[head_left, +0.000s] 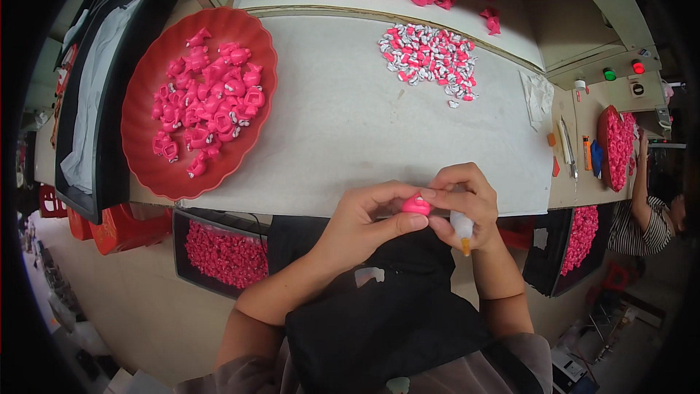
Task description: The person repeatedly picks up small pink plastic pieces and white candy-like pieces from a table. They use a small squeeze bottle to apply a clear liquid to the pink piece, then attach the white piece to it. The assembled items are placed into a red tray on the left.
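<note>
Pale grey tabletop (343, 124) under even light, beige floor (146, 306) below, red stools (120, 230) at left, control panel (620, 73) with red and green buttons at right, dark bins (219, 252) under the edge

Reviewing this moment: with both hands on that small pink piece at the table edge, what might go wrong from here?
The small pink plastic piece is pinched only at the fingertips of the left hand and right hand, past the table edge; a slip would likely drop it into the lap. The small orange-tipped white bottle, also in the right hand, points downward and might drip onto the black cloth.
</note>
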The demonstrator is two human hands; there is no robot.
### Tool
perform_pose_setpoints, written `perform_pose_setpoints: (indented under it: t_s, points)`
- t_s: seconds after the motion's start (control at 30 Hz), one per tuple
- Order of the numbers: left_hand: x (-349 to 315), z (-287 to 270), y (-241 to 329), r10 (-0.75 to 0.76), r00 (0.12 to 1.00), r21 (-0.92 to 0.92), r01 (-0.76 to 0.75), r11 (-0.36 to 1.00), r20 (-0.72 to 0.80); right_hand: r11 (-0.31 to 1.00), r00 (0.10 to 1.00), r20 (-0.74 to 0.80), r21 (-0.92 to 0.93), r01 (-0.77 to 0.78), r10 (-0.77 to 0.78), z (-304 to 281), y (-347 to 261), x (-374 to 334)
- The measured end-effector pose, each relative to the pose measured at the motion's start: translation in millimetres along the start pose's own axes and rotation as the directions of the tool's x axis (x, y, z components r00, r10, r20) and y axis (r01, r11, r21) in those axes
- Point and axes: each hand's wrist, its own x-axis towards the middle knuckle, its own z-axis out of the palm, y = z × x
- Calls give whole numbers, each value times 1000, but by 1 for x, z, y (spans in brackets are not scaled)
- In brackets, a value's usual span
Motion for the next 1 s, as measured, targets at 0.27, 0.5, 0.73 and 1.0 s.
perform_pose_setpoints:
  t_s: [0.27, 0.5, 0.73, 1.0]
  points:
    - [2, 3, 3, -116, 987, -167, 133, 977, 108, 981, 974, 174, -100, 164, -145, -13, 2, 7]
    - [-6, 11, -8, -140, 981, -311, 175, 934, 133, 966, 930, 282, -43, 256, -234, -22, -5, 11]
    - [-16, 16, -15, -147, 987, -350, 162, 923, 70, 959, 908, 311, 50, 279, -280, -17, -1, 10]
    - [-27, -1, -24, -133, 983, -439, 175, 881, 125, 970, 907, 342, 80, 230, -244, -1, -4, 13]
